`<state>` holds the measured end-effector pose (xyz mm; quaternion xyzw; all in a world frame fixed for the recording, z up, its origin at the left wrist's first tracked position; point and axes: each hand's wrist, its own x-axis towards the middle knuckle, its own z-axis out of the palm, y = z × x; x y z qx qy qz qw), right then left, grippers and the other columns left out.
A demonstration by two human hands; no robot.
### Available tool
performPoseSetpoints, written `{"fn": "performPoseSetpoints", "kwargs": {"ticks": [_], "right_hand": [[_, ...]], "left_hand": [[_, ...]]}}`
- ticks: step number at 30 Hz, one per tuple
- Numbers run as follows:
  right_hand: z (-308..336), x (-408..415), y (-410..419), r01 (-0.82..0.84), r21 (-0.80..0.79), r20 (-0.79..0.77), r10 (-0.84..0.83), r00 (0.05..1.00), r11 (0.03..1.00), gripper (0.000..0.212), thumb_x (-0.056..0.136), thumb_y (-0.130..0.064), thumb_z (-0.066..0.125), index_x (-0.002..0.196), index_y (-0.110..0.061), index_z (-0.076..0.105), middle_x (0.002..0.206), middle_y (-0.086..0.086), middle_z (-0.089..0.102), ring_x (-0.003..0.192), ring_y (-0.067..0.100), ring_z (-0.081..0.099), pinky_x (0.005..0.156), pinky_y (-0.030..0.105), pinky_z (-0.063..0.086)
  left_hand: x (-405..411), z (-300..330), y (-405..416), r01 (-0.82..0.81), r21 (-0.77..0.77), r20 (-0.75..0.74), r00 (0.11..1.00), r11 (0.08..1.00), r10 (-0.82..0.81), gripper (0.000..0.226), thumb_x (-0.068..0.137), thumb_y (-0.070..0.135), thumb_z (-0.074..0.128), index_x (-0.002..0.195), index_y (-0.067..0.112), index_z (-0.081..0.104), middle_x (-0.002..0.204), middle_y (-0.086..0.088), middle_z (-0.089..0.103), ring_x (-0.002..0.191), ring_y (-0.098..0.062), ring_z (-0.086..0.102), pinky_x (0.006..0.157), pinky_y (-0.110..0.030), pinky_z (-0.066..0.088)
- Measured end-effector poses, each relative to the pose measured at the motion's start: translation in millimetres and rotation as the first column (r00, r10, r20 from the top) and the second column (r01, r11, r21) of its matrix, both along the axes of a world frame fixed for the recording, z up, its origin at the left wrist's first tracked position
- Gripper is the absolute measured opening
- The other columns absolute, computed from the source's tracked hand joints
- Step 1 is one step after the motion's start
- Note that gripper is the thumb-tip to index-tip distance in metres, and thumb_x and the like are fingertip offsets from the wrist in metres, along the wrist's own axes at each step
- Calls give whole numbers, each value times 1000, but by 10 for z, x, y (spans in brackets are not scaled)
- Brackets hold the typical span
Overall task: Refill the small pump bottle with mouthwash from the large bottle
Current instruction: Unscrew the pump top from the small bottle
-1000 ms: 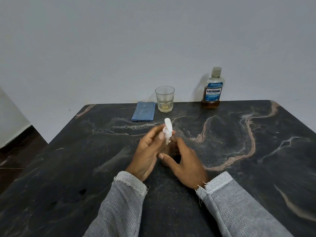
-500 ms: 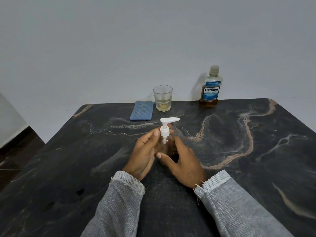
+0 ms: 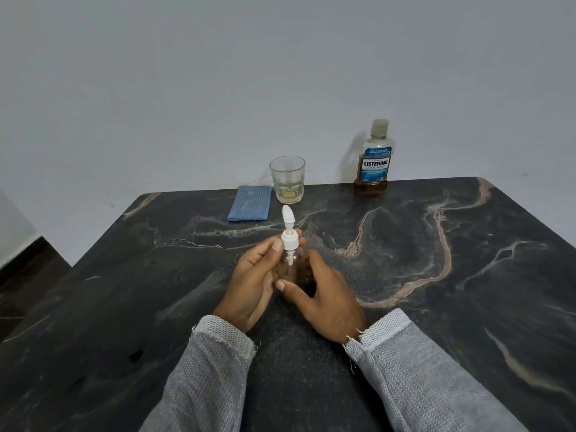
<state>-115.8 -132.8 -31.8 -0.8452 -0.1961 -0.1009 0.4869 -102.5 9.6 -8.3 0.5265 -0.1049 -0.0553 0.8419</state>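
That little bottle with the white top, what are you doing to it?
A person is holding the small pump bottle on the dark table with both hands. The right hand steadies the clear body, while the left hand pinches the white pump collar, which sits raised above the bottle as if being unscrewed. The large mouthwash bottle stands capped at the back, untouched, beside a glass and a blue cloth.

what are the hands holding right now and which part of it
The left hand pinches the white pump collar of the small pump bottle; the right hand steadies its clear body.
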Motion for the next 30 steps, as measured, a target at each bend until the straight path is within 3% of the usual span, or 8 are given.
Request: {"fn": "performPoseSetpoints", "kwargs": {"ticks": [5,8,11,13,17,23,27,30], "right_hand": [[-5,4,0,7,-2,-1,-7,1000,1000,40,87,-45,64,118,-26,48,106,-14,65,94,0,62,80,28,53],[-9,9,0,12,-10,-8,-12,1000,1000,40,87,-48,63,118,-28,48,107,-15,65,95,-1,62,81,28,53],[-9,9,4,12,-16,-3,-12,1000,1000,40,87,-48,62,118,-28,48,108,-15,64,95,-1,61,82,28,53],[-3,9,4,5,-9,-5,-5,1000,1000,39,87,-47,63,117,-26,48,107,-14,65,94,0,62,81,28,53],[5,4,-1,2,4,-8,-1,1000,1000,39,87,-46,64,116,-25,49,105,-14,65,93,0,62,79,27,53],[-3,4,1,4,-3,-3,-4,1000,1000,39,87,-47,63,117,-26,49,107,-15,64,95,-1,61,80,25,52],[5,-3,4,-4,11,-5,5,1000,1000,38,87,-43,65,117,-26,49,106,-15,64,93,-2,61,79,21,51],[10,-6,3,-5,13,-2,6,1000,1000,38,87,-42,65,117,-26,49,107,-15,64,95,-2,61,80,20,51]], "left_hand": [[17,-14,15,22,9,54,998,1000,-23,54,69,39,84,111,13,62,115,-10,68,104,-20,64,88,-34,55],[2,3,9,39,-46,13,999,998,-38,60,78,45,73,123,8,58,115,-11,67,106,-21,64,92,-37,53],[3,4,16,38,-47,-31,999,998,-40,48,86,36,57,125,9,61,115,-11,68,108,-20,64,92,-36,53],[9,2,19,28,-16,-11,1000,999,-28,40,85,30,61,119,10,64,114,-9,69,106,-18,65,87,-31,54],[14,-21,36,36,-8,28,999,999,-35,51,81,30,74,124,8,57,117,-11,67,108,-22,62,94,-37,51],[-5,2,19,43,-42,-22,999,998,-44,44,83,30,61,121,8,62,112,-9,71,104,-16,66,84,-29,55],[11,-22,32,46,-24,35,998,999,-45,45,74,33,81,112,15,65,116,-11,68,106,-19,64,91,-34,54],[9,-21,33,63,-40,52,997,997,-61,44,74,32,81,113,17,65,116,-11,67,106,-19,64,89,-33,54]]}}
